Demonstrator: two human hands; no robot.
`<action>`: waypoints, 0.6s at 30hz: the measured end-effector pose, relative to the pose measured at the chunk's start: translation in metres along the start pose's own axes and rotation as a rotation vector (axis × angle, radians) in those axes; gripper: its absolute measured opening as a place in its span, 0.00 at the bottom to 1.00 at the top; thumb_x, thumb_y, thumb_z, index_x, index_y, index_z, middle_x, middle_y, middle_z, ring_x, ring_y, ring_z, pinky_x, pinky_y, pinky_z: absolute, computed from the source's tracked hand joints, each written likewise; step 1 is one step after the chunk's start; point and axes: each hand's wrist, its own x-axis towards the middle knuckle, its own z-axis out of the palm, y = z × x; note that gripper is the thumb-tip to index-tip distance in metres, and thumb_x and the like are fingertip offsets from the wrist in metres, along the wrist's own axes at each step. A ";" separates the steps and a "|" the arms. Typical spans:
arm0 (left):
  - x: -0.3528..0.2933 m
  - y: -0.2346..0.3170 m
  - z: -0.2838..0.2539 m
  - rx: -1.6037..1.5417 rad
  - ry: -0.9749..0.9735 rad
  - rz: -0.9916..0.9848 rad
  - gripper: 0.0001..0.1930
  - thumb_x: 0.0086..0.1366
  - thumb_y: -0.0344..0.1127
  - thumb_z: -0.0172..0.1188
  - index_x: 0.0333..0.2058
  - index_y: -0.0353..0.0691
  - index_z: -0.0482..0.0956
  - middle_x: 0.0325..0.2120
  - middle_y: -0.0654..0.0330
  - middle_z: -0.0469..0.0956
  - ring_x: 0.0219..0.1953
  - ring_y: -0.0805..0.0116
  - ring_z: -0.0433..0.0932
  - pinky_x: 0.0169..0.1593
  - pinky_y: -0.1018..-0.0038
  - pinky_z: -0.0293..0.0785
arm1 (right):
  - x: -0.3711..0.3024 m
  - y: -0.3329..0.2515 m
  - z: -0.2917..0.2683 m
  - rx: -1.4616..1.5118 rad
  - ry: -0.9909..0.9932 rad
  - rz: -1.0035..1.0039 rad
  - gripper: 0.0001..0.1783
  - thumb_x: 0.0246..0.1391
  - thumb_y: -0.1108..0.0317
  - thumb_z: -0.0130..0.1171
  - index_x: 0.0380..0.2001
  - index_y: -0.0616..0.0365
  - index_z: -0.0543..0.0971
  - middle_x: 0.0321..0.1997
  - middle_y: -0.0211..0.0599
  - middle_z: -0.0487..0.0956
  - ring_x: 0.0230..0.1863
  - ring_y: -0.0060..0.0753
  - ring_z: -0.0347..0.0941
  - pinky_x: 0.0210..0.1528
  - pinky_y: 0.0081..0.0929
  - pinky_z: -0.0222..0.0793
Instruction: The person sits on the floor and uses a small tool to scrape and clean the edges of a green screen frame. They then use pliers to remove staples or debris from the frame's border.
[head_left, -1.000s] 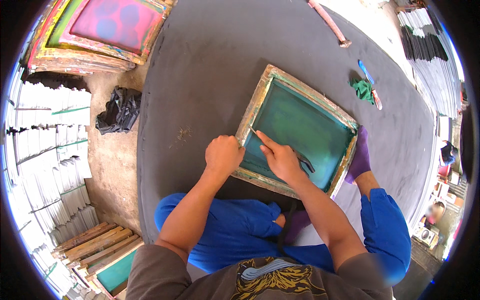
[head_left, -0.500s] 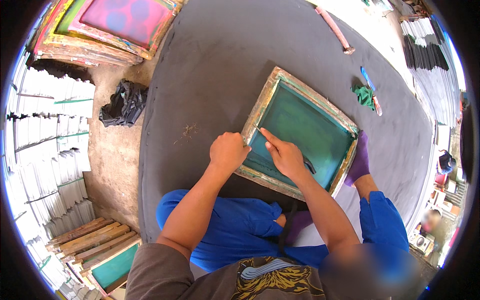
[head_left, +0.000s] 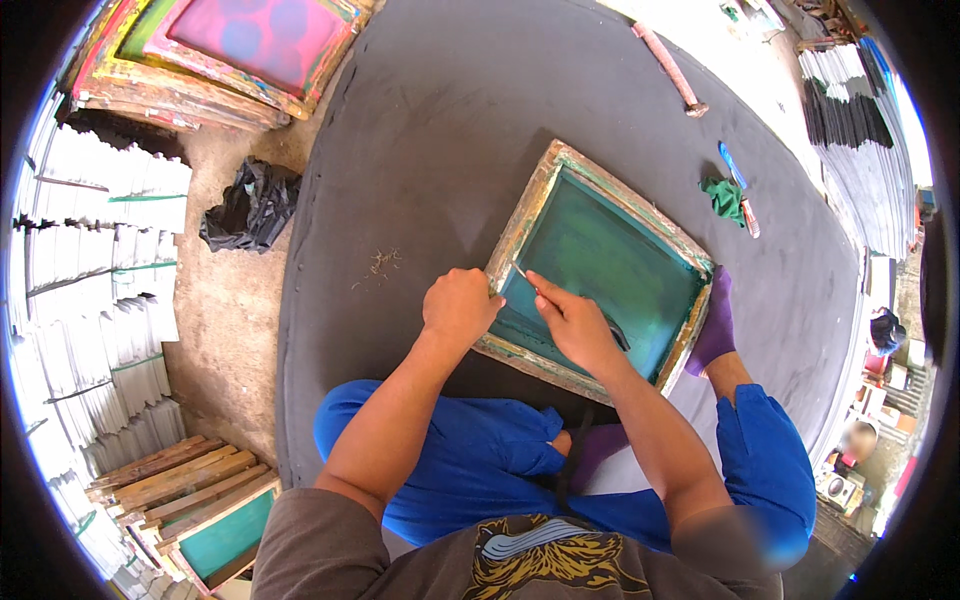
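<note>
A wooden screen-printing frame (head_left: 527,212) with green mesh (head_left: 612,255) lies tilted on the dark table before my crossed legs. My left hand (head_left: 459,308) is closed around the frame's left side, thumb on the inner edge. In my right hand (head_left: 574,322), over the mesh, is a slim hand tool (head_left: 520,271); its narrow metal tip points at the inside of that same side. A dark, curved handle end shows behind the palm, while the fingers hide the rest, so its exact kind is unclear. My sock-covered foot (head_left: 712,325) rests against the frame's right side.
Thin scraps (head_left: 383,264) lie left of the frame. Toward the far right are a hammer (head_left: 672,70), a green cloth (head_left: 722,201) and a blue-handled tool (head_left: 732,163). Beyond the table's left edge sit a black plastic bag (head_left: 252,205), stacked frames (head_left: 190,110) and bundled sheets (head_left: 90,260).
My right hand has drawn back slightly toward me, and more of the tool's tip shows past the fingers. The left hand keeps its hold on the frame.
</note>
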 end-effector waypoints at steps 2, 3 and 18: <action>-0.002 -0.001 0.002 0.011 0.017 -0.006 0.21 0.57 0.49 0.75 0.32 0.32 0.88 0.32 0.39 0.86 0.38 0.40 0.87 0.44 0.52 0.84 | -0.006 -0.010 0.000 -0.098 0.012 0.020 0.25 0.73 0.51 0.49 0.70 0.30 0.72 0.41 0.49 0.87 0.40 0.63 0.84 0.46 0.53 0.80; -0.002 0.001 0.001 0.011 0.011 -0.014 0.21 0.57 0.49 0.75 0.32 0.32 0.88 0.32 0.39 0.86 0.38 0.40 0.87 0.44 0.52 0.84 | -0.007 -0.018 -0.003 -0.116 0.004 0.052 0.24 0.73 0.51 0.49 0.70 0.28 0.72 0.41 0.51 0.87 0.41 0.64 0.83 0.47 0.54 0.79; -0.004 0.009 -0.011 0.037 -0.095 -0.070 0.17 0.62 0.46 0.73 0.39 0.36 0.88 0.37 0.45 0.87 0.44 0.45 0.88 0.45 0.56 0.85 | -0.010 -0.032 -0.003 -0.265 0.015 0.078 0.24 0.73 0.52 0.48 0.69 0.30 0.73 0.33 0.55 0.85 0.37 0.66 0.83 0.42 0.60 0.79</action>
